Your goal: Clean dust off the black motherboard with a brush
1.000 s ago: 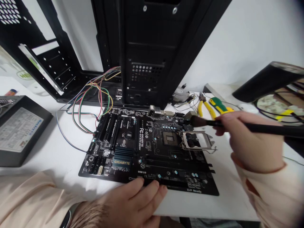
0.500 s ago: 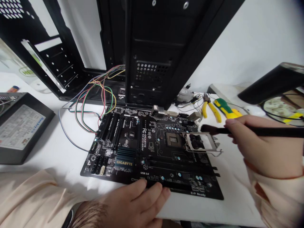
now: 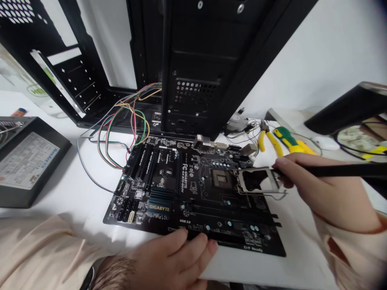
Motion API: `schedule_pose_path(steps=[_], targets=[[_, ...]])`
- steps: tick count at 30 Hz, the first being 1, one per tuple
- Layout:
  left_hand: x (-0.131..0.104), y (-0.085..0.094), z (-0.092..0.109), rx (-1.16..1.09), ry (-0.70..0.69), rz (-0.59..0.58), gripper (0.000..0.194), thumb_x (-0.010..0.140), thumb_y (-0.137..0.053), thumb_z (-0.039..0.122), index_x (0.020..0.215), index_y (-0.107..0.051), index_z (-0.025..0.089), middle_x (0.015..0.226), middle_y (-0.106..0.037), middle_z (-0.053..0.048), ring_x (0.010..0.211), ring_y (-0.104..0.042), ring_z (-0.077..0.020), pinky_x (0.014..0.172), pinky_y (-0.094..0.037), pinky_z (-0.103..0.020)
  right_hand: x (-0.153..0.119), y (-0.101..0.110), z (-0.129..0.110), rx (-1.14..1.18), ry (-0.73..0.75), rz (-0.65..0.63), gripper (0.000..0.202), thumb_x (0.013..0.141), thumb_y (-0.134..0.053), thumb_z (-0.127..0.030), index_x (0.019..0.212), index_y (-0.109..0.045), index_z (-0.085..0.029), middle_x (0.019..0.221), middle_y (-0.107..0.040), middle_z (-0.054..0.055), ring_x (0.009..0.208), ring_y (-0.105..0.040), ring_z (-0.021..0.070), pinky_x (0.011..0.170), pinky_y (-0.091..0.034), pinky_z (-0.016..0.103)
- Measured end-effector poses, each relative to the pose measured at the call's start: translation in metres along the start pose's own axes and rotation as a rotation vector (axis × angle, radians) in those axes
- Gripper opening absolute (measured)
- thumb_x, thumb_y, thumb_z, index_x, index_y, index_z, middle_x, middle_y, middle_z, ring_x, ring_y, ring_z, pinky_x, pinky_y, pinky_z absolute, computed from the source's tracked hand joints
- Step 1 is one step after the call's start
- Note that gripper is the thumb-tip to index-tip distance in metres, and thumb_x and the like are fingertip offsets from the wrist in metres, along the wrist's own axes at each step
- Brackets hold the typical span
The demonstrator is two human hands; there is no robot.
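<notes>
A black motherboard (image 3: 193,193) lies flat on the white table, with its processor socket (image 3: 221,178) uncovered. The socket's metal load frame (image 3: 276,181) is swung up to the right. My left hand (image 3: 178,257) rests on the board's near edge with fingers stretched out; its thumb is hidden. In my right hand (image 3: 314,181) is a dark-handled brush (image 3: 341,170), held pinched beside the load frame. The brush's bristles are hard to tell from the dark shapes seen through that frame.
Behind the board stands a black computer case (image 3: 193,52), with coloured wires (image 3: 133,112) running over the board's left side. A power supply (image 3: 33,161) lies left. Yellow-handled pliers (image 3: 270,139) and a green-yellow tool (image 3: 288,139) lie at the back right, near a heatsink (image 3: 237,120).
My right hand has moved left and slightly down with the brush, bringing its fingertips up to the load frame. My left hand stays at the board's near edge.
</notes>
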State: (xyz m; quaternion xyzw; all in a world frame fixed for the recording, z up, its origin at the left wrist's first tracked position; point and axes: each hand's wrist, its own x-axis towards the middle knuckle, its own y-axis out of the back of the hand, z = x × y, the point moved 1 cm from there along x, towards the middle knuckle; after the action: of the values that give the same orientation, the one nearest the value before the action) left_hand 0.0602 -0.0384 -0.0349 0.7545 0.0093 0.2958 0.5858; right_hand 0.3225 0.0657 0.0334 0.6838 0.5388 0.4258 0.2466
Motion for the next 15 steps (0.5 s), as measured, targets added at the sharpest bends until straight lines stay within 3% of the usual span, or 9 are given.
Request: schedule_pose_path(steps=[3,6,10,12,15], targets=[[0.001,0.002,0.000,0.002,0.010,0.009,0.016,0.095,-0.056,0.035,0.092,-0.071,0.030,0.123,-0.063,0.008,0.112,-0.050,-0.0136,0.093,-0.040,-0.027,0.001,-0.003,-0.001,0.018,0.068,-0.030,0.039,0.076,-0.051,-0.052,0.052,-0.054,-0.021,0.046,-0.050,0.000,0.047,-0.044,0.0145,0.047,-0.033,0.028],[0.002,0.004,-0.001,0.009,0.008,0.016,0.018,0.096,-0.054,0.035,0.094,-0.071,0.029,0.121,-0.064,0.009,0.111,-0.051,-0.0129,0.091,-0.041,-0.026,-0.001,-0.004,0.003,0.011,0.099,-0.143,0.053,0.080,-0.046,-0.062,0.046,-0.048,-0.021,0.043,-0.046,0.000,0.045,-0.042,0.0141,0.044,-0.033,0.028],[0.002,0.002,0.000,0.009,0.023,0.009,0.017,0.095,-0.054,0.036,0.095,-0.071,0.030,0.122,-0.063,0.009,0.113,-0.049,-0.0125,0.092,-0.040,-0.026,-0.005,-0.004,0.014,0.104,-0.033,-0.296,0.060,0.081,-0.044,-0.068,0.044,-0.044,-0.020,0.041,-0.044,0.000,0.041,-0.042,0.0133,0.041,-0.034,0.028],[0.002,0.001,0.000,0.024,0.025,0.001,0.019,0.096,-0.053,0.036,0.098,-0.070,0.029,0.124,-0.062,0.009,0.113,-0.049,-0.0128,0.092,-0.040,-0.025,-0.005,-0.004,0.017,0.139,-0.077,-0.283,0.058,0.081,-0.046,-0.067,0.045,-0.045,-0.020,0.041,-0.045,-0.001,0.042,-0.043,0.0132,0.041,-0.035,0.027],[0.001,-0.001,0.002,0.030,0.018,-0.003,0.018,0.095,-0.053,0.037,0.098,-0.070,0.030,0.127,-0.060,0.009,0.115,-0.047,-0.0133,0.094,-0.040,-0.026,-0.003,-0.003,0.013,0.076,-0.001,-0.165,0.057,0.081,-0.047,-0.064,0.045,-0.047,-0.020,0.043,-0.047,0.000,0.045,-0.044,0.0138,0.044,-0.035,0.028]])
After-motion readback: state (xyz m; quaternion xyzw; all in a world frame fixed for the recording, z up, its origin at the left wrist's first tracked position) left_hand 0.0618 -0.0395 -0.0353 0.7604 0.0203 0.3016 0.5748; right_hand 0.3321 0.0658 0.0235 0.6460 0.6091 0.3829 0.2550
